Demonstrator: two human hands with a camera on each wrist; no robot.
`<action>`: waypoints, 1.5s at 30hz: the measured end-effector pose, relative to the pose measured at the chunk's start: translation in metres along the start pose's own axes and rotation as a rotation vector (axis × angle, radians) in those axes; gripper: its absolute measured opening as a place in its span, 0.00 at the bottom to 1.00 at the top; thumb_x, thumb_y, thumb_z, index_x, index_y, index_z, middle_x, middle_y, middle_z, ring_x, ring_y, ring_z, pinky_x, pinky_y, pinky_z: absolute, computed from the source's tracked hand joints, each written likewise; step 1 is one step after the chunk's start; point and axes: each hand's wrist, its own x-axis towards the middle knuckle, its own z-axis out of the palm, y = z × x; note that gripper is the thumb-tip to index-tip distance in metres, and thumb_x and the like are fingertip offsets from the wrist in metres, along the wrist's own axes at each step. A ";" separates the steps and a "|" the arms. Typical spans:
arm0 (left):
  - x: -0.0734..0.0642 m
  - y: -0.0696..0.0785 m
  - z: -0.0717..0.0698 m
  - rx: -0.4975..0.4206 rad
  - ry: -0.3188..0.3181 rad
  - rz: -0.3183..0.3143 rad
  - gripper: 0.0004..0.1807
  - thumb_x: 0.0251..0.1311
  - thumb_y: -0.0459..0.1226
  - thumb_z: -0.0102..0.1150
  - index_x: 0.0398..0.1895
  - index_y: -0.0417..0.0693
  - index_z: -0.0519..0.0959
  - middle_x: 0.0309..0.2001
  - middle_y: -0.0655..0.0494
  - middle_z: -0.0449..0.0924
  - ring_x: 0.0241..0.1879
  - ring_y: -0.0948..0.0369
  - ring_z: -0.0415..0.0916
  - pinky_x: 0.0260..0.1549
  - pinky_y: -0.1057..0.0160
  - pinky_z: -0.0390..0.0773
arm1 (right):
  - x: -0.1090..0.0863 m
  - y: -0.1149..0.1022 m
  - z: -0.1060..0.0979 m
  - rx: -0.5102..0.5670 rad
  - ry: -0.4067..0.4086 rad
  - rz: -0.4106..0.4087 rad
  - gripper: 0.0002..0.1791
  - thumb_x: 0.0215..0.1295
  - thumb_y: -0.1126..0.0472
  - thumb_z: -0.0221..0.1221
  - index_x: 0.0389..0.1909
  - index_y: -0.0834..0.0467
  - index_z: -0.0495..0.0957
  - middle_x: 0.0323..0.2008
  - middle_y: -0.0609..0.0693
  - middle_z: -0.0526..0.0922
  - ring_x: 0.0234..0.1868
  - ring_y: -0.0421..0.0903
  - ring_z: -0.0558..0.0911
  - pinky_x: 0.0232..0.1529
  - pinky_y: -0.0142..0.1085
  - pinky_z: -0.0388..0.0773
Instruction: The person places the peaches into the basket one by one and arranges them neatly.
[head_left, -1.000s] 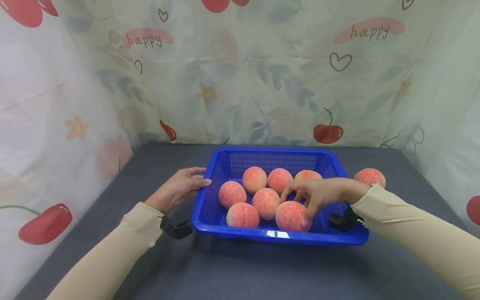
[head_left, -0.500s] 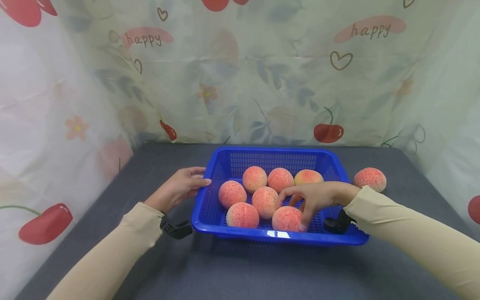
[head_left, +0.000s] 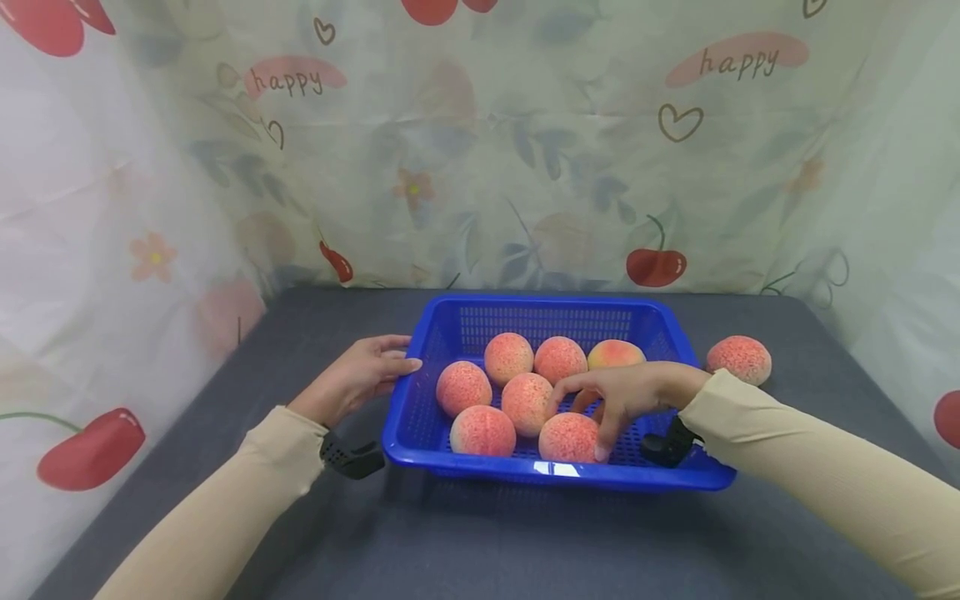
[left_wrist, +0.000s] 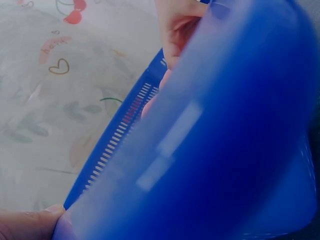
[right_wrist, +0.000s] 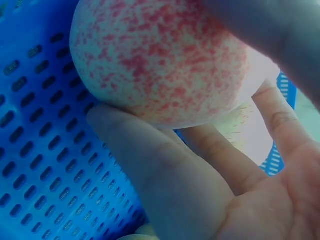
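A blue plastic basket (head_left: 558, 471) with slotted walls stands on the dark table, holding several red-speckled peaches. At its left rim my left hand (head_left: 358, 377) grips the edge, thumb over the top; in the left wrist view the thumb (left_wrist: 32, 222) shows at the rim. Inside the front right part, my right hand (head_left: 633, 396) has its fingers and thumb around a peach (head_left: 567, 437). The right wrist view shows that peach (right_wrist: 160, 65) close up, the thumb along its side. Beside it lie a middle peach (head_left: 527, 404) and a front left peach (head_left: 482, 431).
Outside the basket, to the right behind my forearm, one more peach (head_left: 739, 360) rests on the table (head_left: 480, 550). A yellowish peach (head_left: 617, 353) sits at the basket's back right. Patterned curtains (head_left: 480, 167) enclose the back and sides.
My right hand has shifted left and slightly down with its peach, toward the front middle of the basket. My left hand has stayed on the rim.
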 end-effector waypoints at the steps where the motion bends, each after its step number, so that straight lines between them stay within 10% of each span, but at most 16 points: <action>1: 0.000 0.000 0.000 -0.002 0.002 -0.002 0.32 0.67 0.36 0.57 0.71 0.40 0.59 0.58 0.37 0.77 0.50 0.51 0.82 0.47 0.54 0.82 | 0.000 0.000 0.000 0.005 0.000 0.000 0.35 0.44 0.73 0.73 0.54 0.50 0.73 0.55 0.57 0.72 0.46 0.54 0.79 0.41 0.42 0.84; 45: 0.000 -0.001 0.001 0.010 0.006 0.004 0.31 0.67 0.37 0.57 0.71 0.41 0.60 0.58 0.38 0.77 0.49 0.51 0.82 0.47 0.53 0.82 | -0.001 0.009 0.003 0.092 -0.058 -0.029 0.39 0.45 0.81 0.66 0.56 0.52 0.65 0.58 0.57 0.69 0.42 0.53 0.78 0.34 0.37 0.84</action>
